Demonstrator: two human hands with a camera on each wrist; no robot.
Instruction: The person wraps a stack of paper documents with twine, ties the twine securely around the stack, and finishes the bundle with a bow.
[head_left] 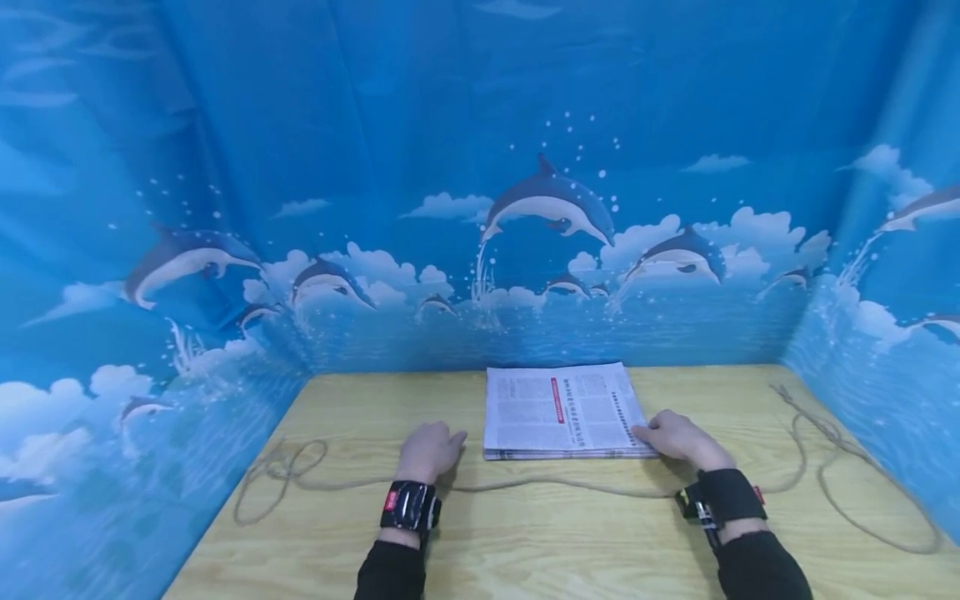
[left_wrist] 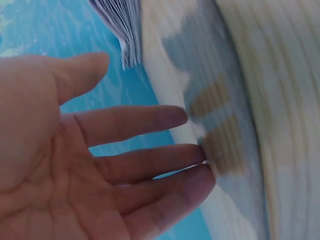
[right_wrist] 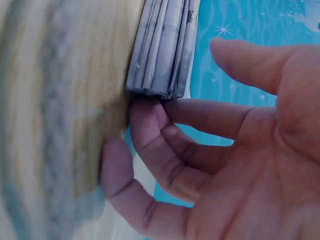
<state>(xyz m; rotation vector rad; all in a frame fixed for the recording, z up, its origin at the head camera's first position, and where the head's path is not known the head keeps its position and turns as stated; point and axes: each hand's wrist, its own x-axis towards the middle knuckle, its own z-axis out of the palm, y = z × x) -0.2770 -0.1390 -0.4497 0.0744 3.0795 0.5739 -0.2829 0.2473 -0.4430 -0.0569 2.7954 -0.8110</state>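
Observation:
A stack of folded newspapers lies flat on the wooden table, its layered edge showing in the right wrist view. My right hand is at the stack's right end. Its bent fingers are against the end of the papers, while the thumb stands apart from them. Left of the stack, my left hand holds nothing; its fingers are extended with the tips at the tabletop. A long thin rope runs across the table in front of the newspapers, passing beneath both wrists.
Loose rope loops lie at the table's left side, and more rope trails along the right side. A blue dolphin-print curtain encloses the wooden table at the back and sides.

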